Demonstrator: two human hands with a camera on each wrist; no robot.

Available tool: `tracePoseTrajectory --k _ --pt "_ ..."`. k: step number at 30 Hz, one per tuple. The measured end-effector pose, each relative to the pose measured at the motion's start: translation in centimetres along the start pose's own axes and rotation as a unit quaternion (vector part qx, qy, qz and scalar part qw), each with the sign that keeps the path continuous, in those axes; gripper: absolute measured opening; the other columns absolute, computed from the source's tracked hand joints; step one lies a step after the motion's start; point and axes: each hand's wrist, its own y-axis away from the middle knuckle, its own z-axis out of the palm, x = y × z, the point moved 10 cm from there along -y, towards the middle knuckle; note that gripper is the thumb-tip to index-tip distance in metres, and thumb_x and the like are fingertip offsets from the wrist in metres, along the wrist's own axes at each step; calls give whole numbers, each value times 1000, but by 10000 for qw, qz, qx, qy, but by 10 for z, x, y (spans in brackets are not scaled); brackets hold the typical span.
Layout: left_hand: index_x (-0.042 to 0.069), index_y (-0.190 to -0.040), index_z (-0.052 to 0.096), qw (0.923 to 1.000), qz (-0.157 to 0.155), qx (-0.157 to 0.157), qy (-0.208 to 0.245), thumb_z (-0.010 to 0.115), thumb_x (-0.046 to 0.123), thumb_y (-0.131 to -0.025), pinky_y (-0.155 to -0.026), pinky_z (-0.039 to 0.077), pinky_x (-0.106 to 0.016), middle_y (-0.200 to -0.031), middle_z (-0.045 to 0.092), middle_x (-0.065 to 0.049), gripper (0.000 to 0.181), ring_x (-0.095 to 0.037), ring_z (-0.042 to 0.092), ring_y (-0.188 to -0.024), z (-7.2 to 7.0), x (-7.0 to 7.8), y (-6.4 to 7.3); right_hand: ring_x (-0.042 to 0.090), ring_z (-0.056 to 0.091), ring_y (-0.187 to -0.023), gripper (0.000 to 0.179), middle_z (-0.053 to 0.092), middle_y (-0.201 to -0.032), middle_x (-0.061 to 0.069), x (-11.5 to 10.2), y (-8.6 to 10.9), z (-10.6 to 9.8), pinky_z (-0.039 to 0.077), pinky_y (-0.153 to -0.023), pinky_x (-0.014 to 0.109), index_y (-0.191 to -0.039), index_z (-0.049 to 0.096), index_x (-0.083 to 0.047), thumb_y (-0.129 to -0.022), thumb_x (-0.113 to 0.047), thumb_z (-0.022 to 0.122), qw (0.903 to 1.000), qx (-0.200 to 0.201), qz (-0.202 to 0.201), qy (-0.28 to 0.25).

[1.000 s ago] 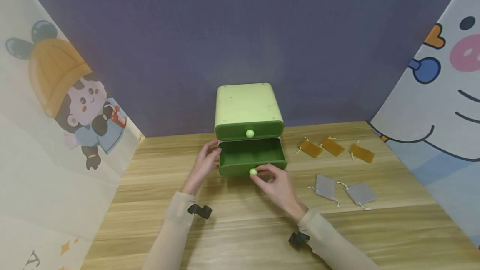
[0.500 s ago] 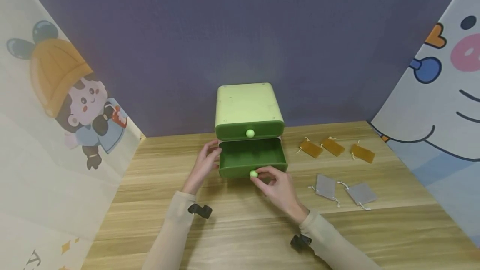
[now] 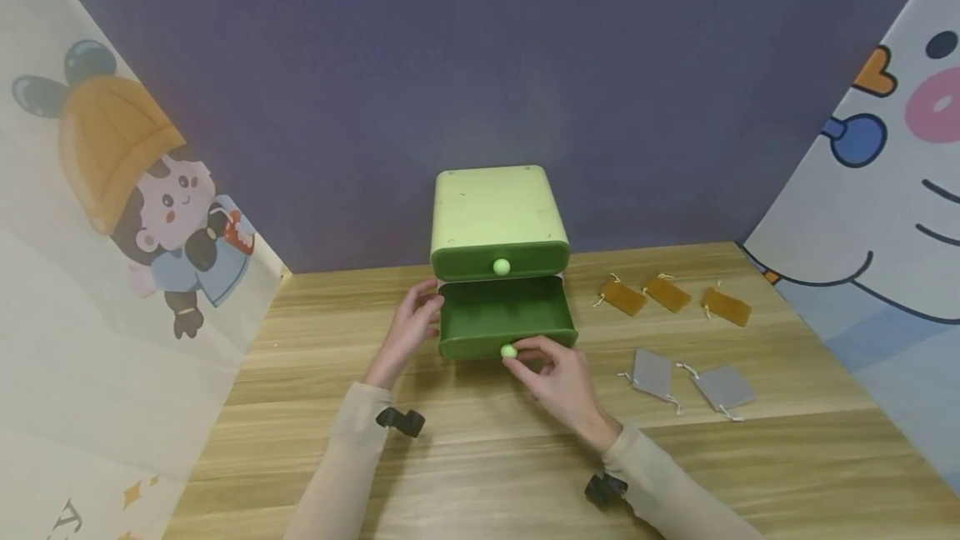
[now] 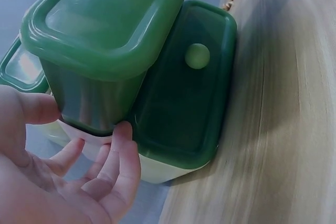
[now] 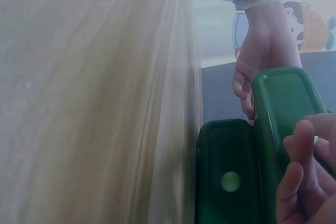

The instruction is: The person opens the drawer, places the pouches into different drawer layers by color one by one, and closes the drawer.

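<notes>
A light-green drawer cabinet (image 3: 498,202) with dark-green drawer fronts stands against the back wall. Its middle drawer (image 3: 510,319) is pulled out and nothing shows inside. My right hand (image 3: 558,382) pinches that drawer's round light-green knob (image 3: 509,351) between thumb and fingers. At the cabinet's left side is my left hand (image 3: 408,327), its thumb and fingertips against the side edge beside the drawer in the left wrist view. The top drawer (image 3: 472,262) is closed. Below the pulled-out one, the bottom drawer (image 4: 173,98) is closed too, hidden in the head view.
Orange drawstring pouches (image 3: 622,298) lie in a row right of the cabinet. Nearer the front are two grey pouches (image 3: 651,373) with white cords. Printed panels rise at both sides of the wooden table (image 3: 315,340), and a dark wall (image 3: 360,107) closes the back.
My right hand has drawn the middle drawer slightly farther out toward me, still pinching its knob. The left hand stays in place at the cabinet's side.
</notes>
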Motion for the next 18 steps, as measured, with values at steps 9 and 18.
tracePoseTrajectory --k 9,18 --pt "10 -163 38 10000 72 -19 -6 54 30 -111 -99 57 -46 -157 50 -23 58 -38 63 -121 0 0 1 2 55 -39 17 83 -92 1 -1 2 0 46 -37 21 -107 79 -19 -92 -21 86 9999 -96 -138 4" --pt "10 -163 38 9999 100 -48 -22 54 32 -111 -100 59 -46 -158 49 -24 59 -43 61 -127 1 -3 0 -5 49 -45 19 83 -92 0 -4 5 -11 42 -39 20 -111 79 -18 -93 -15 84 9987 -99 -475 181"
